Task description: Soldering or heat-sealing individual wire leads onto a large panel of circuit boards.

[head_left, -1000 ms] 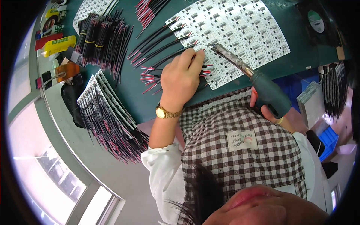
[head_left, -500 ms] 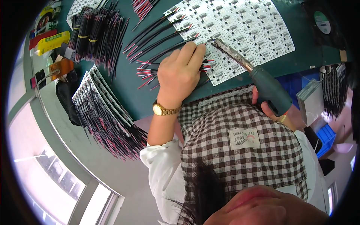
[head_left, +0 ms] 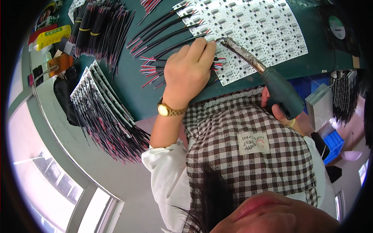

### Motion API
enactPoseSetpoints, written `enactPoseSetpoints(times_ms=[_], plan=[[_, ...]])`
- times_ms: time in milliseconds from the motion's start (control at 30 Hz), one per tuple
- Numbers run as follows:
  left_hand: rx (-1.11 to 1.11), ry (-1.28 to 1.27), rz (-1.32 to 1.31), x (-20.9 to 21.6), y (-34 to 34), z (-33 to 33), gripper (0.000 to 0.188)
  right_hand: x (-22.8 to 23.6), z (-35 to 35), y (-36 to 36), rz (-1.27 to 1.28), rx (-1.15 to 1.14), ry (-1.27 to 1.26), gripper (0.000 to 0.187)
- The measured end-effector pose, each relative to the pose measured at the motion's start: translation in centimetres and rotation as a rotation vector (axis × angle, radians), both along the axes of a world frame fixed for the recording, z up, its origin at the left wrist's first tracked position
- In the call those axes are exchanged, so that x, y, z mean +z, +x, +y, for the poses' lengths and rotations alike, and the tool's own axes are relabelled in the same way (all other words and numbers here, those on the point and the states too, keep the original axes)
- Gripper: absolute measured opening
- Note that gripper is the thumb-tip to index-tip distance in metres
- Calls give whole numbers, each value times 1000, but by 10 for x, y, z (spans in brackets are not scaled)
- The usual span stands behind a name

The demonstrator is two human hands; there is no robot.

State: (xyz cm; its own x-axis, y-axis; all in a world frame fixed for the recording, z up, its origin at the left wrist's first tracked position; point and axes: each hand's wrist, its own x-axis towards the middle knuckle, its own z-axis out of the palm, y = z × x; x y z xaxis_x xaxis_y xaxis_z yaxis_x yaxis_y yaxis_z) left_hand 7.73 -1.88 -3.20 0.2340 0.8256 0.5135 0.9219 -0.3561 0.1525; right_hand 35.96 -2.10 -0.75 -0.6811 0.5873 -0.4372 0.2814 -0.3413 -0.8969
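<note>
Held in my right hand [head_left: 276, 110] is a soldering iron [head_left: 285, 93] with a dark green handle and a scorched metal barrel. Its bent tip touches or hovers just beside the fingertips of my left hand [head_left: 188, 73], over the left edge of a white circuit board panel [head_left: 268, 39]. My left fingers are closed on black cable; their exact pinch is hidden behind the hand. Under that hand lie several loose black cables [head_left: 153, 72] with red and white stripped ends. Farther up, a row of black cables [head_left: 167, 40] runs to the panel's left edge.
Bundles of black cables [head_left: 93, 31] tied with yellow bands lie at the far left. Wired panels [head_left: 105, 112] hang over the table's left edge. A yellow packet [head_left: 52, 37] sits beyond. At right are a dark reel [head_left: 336, 27], stacked boards [head_left: 319, 103] and a blue crate [head_left: 333, 145].
The view has shifted slightly. My left hand stays at the panel's edge, and the iron's tip remains close to its fingertips, with only a slight change in position.
</note>
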Motion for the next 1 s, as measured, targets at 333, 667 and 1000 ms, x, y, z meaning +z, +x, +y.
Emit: enactPoseSetpoints(times_ms=[333, 667, 1000], plan=[[-7, 12, 3, 1, 1, 0, 21, -30, -12, 0, 350, -297, 268, 62], [-24, -43, -101, -2, -3, 5, 22, -5, -10, 10, 163, -93, 202, 64], [-26, -10, -74, -2, 1, 5, 22, -11, -7, 15, 49, -22, 24, 54]])
